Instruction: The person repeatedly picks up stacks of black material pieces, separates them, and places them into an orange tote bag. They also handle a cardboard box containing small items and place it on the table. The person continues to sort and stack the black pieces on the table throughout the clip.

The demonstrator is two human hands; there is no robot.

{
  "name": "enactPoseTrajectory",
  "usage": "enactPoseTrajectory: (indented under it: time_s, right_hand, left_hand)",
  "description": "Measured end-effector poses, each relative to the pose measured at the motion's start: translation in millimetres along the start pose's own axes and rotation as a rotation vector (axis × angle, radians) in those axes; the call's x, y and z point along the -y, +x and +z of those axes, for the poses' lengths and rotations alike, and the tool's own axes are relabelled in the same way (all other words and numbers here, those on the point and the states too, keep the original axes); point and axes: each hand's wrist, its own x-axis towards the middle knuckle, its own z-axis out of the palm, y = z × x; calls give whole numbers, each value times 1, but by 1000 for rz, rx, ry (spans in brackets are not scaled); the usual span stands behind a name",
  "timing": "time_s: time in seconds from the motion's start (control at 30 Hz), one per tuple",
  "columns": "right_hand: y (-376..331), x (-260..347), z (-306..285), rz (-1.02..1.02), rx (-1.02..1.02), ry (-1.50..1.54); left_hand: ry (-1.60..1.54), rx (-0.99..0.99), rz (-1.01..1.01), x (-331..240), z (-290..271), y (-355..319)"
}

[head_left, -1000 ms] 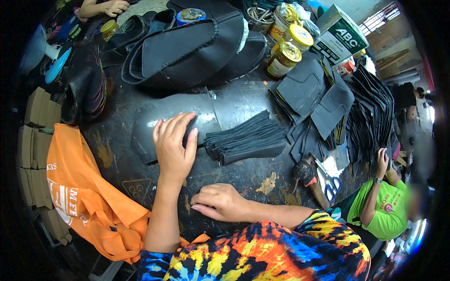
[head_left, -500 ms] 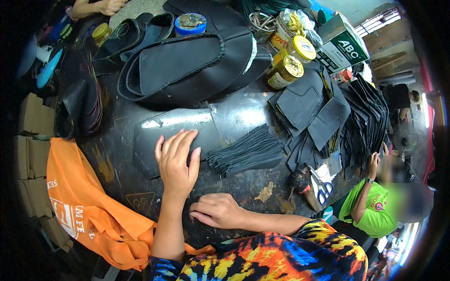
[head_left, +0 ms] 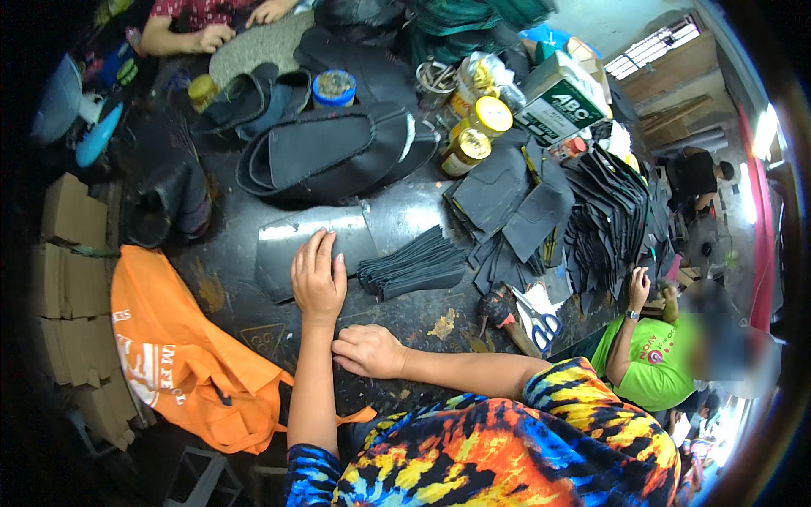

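My left hand (head_left: 318, 275) lies palm down on a smooth dark flat sheet (head_left: 279, 253) on the worktable, its fingers stretched out and close together. Just right of its fingertips is a fanned stack of narrow black strips (head_left: 414, 264). My right hand (head_left: 372, 351) rests on the tabletop beside my left wrist, fingers curled in and nothing visible in them. Beyond the sheet sits a large black stitched piece (head_left: 321, 148), which looks like leather or a similar material.
Black cut pieces (head_left: 515, 203) are piled at right, near a hammer (head_left: 511, 321) and scissors (head_left: 541, 325). Glue-smeared jars (head_left: 466, 152) stand behind. An orange cloth bag (head_left: 182, 355) hangs at the left edge. A person in green (head_left: 650, 359) sits at right; another person's hand (head_left: 211, 38) shows at far left.
The whole view has shifted, bringing more of the far person's arms into sight. My left hand's fingers are closer together. My right hand stays curled beside the left wrist.
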Motion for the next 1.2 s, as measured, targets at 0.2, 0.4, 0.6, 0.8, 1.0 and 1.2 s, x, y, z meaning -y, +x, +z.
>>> enactPoseTrajectory:
  time_s: [0.2,0.4,0.6,0.8,1.0,1.2]
  right_hand:
    - [2,0,-3,11,151,-77]
    - [16,-10,-2,5,183,24]
    - [31,-12,4,154,568,-116]
    - [-40,-23,-33,143,408,-271]
    - [-104,-48,-193,415,394,64]
    - [-120,-86,-379,546,154,177]
  left_hand:
    - [-133,184,6,-1,-16,14]
    - [-551,514,-177,-90,-61,34]
    - [-1022,1182,425,-270,-59,-3]
    - [-369,1405,400,-243,-43,9]
    - [-358,607,95,-167,7,66]
    - [-27,404,2,-129,73,102]
